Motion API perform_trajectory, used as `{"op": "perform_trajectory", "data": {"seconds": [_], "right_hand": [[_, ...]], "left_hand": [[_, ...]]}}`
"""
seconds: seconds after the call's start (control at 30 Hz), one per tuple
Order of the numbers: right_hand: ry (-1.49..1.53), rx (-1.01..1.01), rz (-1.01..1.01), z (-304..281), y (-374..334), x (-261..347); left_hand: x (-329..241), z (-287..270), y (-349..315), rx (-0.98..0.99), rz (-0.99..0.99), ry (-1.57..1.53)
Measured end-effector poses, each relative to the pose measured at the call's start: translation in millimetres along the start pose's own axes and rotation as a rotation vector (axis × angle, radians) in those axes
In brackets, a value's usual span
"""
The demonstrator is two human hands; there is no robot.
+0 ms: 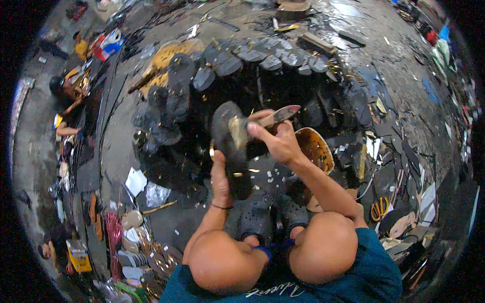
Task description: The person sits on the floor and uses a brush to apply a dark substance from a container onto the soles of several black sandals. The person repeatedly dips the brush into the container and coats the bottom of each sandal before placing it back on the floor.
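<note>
My left hand [220,181] grips a long black shoe sole [226,117] by its near left edge and holds it upright in front of my knees. A thin gold strap shows at the sole's left side. In my right hand [281,142] is a brush [238,131] with pale bristles and a worn handle with a reddish end. Its bristles lie against the upper part of the sole and look blurred. Just right of the right wrist stands a stained tub [329,151] with yellowish-brown residue inside. Fingers of both hands are closed around what they hold.
Black soles [229,64] with gold bits lie in a wide arc beyond my hands. Orange-handled scissors [379,209] rest at the right among scraps. Finished-looking footwear [132,258] piles up at the lower left. Another person [68,93] sits at the far left.
</note>
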State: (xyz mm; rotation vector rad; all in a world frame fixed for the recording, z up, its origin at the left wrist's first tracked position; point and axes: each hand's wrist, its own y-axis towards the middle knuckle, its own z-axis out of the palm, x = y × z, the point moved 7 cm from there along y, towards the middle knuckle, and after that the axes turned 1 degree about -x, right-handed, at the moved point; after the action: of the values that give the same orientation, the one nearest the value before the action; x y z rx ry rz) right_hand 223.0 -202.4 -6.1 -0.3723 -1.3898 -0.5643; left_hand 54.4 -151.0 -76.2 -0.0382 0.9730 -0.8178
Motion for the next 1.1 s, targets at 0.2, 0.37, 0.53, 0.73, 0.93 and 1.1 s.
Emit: {"op": "perform_trajectory", "data": {"seconds": [0.2,0.37,0.53,0.73,0.93,1.1], "right_hand": [[-0.208,0.184,0.123,-51.2,-31.8,-31.4],[-0.16,0.514,0.253,-10.4,-101.5,-89.8],[0.053,0.27,0.513,-37.2,-113.9,-113.8],[0.229,-0.151,0.472,-103.2,-111.2,-112.2],[-0.039,-0.513,0.22,-249.5,-50.3,-93.1],[-0.315,-0.812,0.507,-415.0,-26.6,-155.4]], "left_hand": [[-25.4,2.3,7.1,0.194,-0.033,-0.194],[-6.7,20.6,16.3,0.132,-0.096,-0.123],[3.1,71.7,10.3,0.115,-0.065,0.014],[36.4,45.5,28.7,0.154,-0.128,0.088],[14.6,-54.3,-5.6,-0.01,0.03,0.522],[24.1,-196.3,-112.2,-0.358,0.03,0.898]]}}
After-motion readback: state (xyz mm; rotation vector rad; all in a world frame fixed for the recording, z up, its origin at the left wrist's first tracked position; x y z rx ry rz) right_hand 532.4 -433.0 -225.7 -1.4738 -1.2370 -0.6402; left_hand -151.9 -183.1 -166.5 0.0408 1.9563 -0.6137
